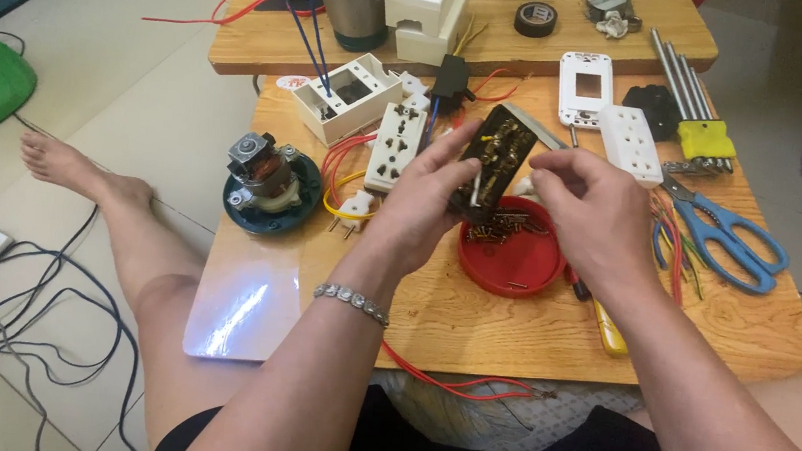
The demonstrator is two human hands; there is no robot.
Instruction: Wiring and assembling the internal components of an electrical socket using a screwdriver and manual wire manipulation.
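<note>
A black socket body with brass-coloured contacts was seen, held above a red dish. White socket plates and a white open box were noted on a light wooden table. Blue handles were borne by the scissors, and a yellow handle by the screwdriver. A dark green base was shown under the grey and copper motor. Red and yellow wires were visible, and a silver bracelet.

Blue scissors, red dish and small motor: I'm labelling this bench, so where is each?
Blue scissors [733,245], head view, on the handle loops.
Red dish [517,267], head view, on its bare floor.
Small motor [265,178], head view, on its windings.
</note>
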